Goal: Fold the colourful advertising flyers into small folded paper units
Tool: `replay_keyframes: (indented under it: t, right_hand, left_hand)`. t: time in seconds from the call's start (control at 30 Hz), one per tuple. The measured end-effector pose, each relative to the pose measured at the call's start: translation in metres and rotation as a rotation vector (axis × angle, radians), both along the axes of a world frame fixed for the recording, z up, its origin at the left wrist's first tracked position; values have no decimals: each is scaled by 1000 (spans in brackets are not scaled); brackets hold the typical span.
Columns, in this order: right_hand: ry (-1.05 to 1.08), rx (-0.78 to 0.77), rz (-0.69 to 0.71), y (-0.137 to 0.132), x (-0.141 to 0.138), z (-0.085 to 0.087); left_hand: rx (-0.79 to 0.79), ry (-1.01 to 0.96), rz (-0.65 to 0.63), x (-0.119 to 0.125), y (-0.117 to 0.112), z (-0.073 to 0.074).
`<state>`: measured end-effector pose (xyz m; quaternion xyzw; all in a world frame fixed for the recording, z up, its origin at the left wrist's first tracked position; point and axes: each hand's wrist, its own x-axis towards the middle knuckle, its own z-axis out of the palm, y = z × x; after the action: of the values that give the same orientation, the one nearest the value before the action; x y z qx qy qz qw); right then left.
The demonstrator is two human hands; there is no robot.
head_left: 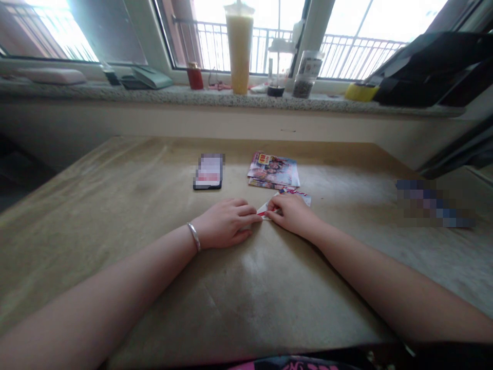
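A folded piece of printed paper [305, 197], white with red and blue print, lies on the table between my hands. My right hand [290, 213] pinches its near edge, thumb and fingers pressed together, and covers part of it. Stretched out flat, my left hand [231, 222] rests on the table with its fingertips touching the paper's left corner; a silver bracelet [194, 237] circles that wrist. Just beyond the paper sits a small stack of colourful printed leaflets [274, 169]. To its left a phone [208, 171] lies face up, its screen blurred.
On the table [239, 303], a blurred bluish strip [435, 203] lies far right. The stone windowsill [154, 96] behind holds a tall yellow-filled cup [239, 54], a red jar [195, 77], a clear container [308, 74], a yellow tape roll [361, 92] and a black bag [427, 69].
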<state>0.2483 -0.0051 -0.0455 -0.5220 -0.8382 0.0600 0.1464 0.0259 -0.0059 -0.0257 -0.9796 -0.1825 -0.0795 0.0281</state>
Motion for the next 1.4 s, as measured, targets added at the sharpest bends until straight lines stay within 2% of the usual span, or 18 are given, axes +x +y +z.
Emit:
replay_keyframes:
  t: [0.5, 0.97, 1.2, 1.4]
  right_hand:
    - [36, 7, 10, -1, 1, -1]
    - [45, 7, 23, 0, 2, -1]
    - [54, 6, 28, -1, 3, -2]
    - [65, -5, 21, -1, 3, -1]
  left_hand:
    - [-65, -26, 16, -3, 0, 7]
    - [-55, 84, 23, -10, -3, 25]
    - [-99, 79, 40, -13, -1, 23]
    - [-187, -27, 58, -19, 5, 17]
